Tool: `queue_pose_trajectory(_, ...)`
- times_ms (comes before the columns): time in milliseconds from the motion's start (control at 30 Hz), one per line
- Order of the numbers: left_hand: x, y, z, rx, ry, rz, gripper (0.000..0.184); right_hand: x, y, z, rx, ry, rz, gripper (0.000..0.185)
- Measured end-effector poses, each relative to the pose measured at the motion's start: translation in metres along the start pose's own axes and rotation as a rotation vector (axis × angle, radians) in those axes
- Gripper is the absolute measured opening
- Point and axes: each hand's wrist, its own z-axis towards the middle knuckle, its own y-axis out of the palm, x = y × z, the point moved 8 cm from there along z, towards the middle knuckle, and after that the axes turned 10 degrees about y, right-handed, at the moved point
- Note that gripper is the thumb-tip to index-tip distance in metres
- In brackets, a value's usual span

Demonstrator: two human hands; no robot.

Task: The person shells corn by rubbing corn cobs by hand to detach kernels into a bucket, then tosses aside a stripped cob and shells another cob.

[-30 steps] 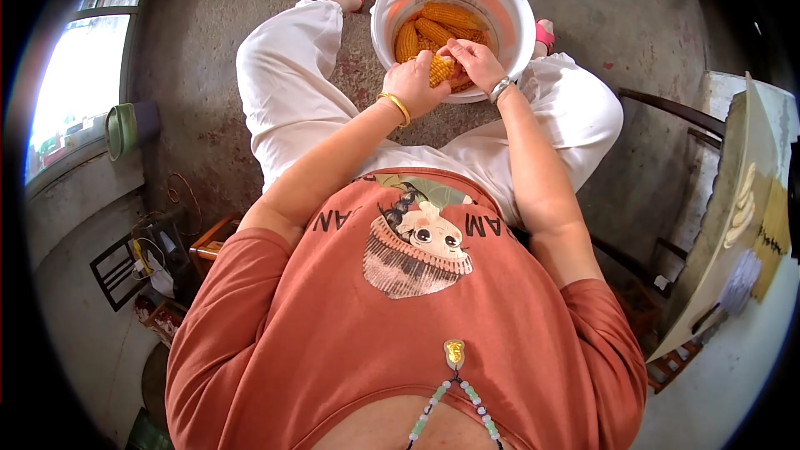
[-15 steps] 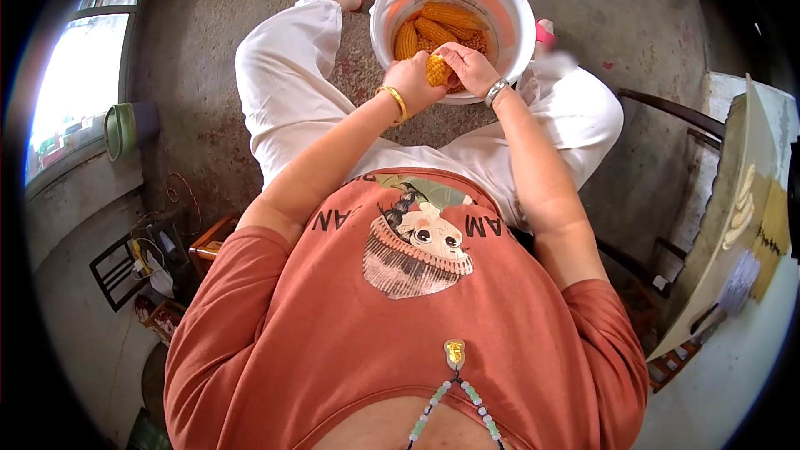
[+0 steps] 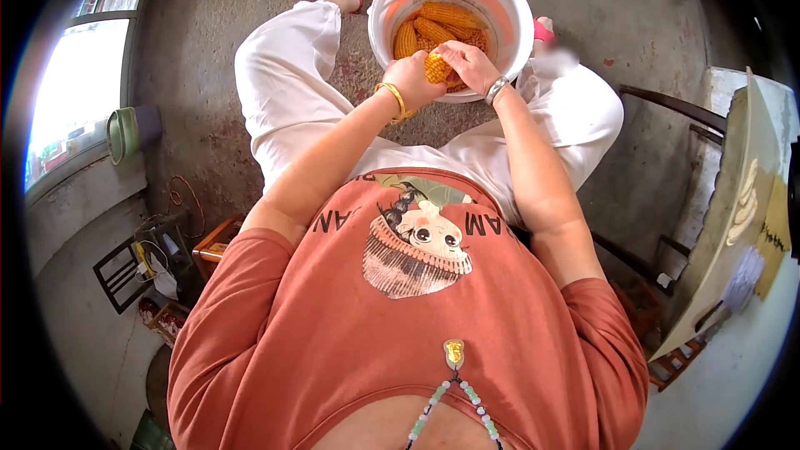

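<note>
Over the near rim of a white bucket (image 3: 518, 21), my two hands are close together on one yellow ear of corn (image 3: 436, 68). My left hand (image 3: 412, 77), with a gold bangle at its wrist, is wrapped round the ear from the left. On the right side, my right hand (image 3: 472, 67), wearing a silver bangle, presses its fingers on the same ear; its fingertips are partly hidden. Inside the bucket lie several more ears of corn (image 3: 450, 14) on top of loose kernels (image 3: 477, 40).
The bucket stands on a concrete floor (image 3: 217, 75) between my knees. A dark wooden chair arm (image 3: 671, 108) and a leaning board (image 3: 717, 225) are on the right. A green bin-like container (image 3: 122, 135) sits by the window at left, with a wooden stool (image 3: 218, 243) below.
Almost nothing differs. Both hands stay on the same ear of corn, with only a slight shift of the fingers and a small move of the view.
</note>
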Motion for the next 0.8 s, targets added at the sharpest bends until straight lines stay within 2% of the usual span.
queue_pose_trajectory(100,-0.002,0.000,0.000,-0.002,0.005,-0.012,0.054,-0.002,0.006,-0.008,-0.082,0.112,0.144,0.037)
queue_pose_trajectory(200,-0.001,0.001,0.000,-0.011,0.003,-0.009,0.054,0.000,0.005,-0.004,-0.048,0.064,0.053,0.035)
queue_pose_trajectory(300,0.001,0.004,0.000,-0.039,0.029,0.031,0.053,-0.007,0.004,-0.005,0.012,0.016,-0.013,0.032)
queue_pose_trajectory(500,0.005,0.000,0.001,0.002,0.015,-0.019,0.049,0.018,-0.004,0.007,0.203,0.110,-0.062,0.043)
queue_pose_trajectory(600,0.004,-0.001,-0.002,0.019,0.029,-0.088,0.049,0.033,-0.005,0.007,0.098,0.254,0.121,0.048)
queue_pose_trajectory(633,0.003,-0.002,-0.003,0.027,0.036,-0.116,0.049,0.035,-0.004,0.008,0.048,0.271,0.260,0.044)
queue_pose_trajectory(800,0.001,-0.001,-0.005,0.021,0.068,-0.144,0.050,0.019,-0.006,0.003,-0.027,0.177,0.228,0.030)
